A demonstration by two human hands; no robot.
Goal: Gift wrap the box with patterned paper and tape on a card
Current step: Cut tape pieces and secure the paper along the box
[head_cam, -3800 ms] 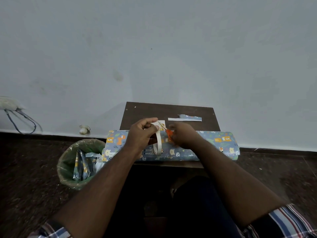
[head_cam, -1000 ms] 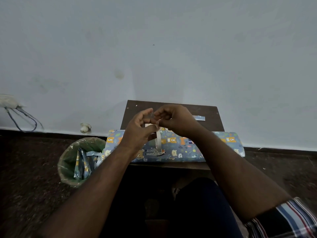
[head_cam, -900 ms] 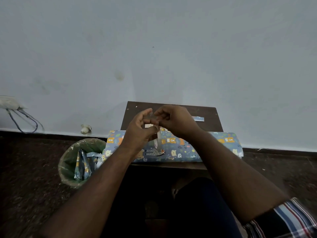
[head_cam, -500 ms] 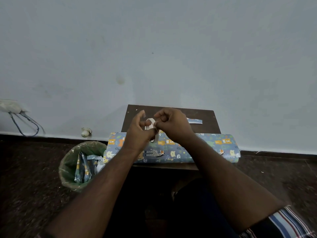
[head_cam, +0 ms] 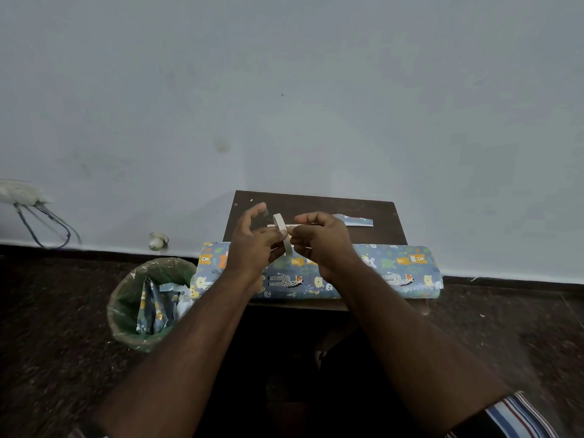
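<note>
- Wrapped box (head_cam: 373, 273) lying across table (head_cam: 384, 213), near edge.
- Left hand (head_cam: 252, 245) grip pinching tape roll (head_cam: 282, 230) above it.
- Right hand (head_cam: 319, 241) grip pinching tape end.

Dim, flat light; wide-angle bending and soft blur at edges

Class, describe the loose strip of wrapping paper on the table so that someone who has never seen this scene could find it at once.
Find the small dark wooden table against the pale wall. A long wrapped box lies along its near edge; look behind it, toward the wall. The paper strip lies flat there, right of the hands: thin, blue-patterned with a white edge, far smaller than the box.
</note>
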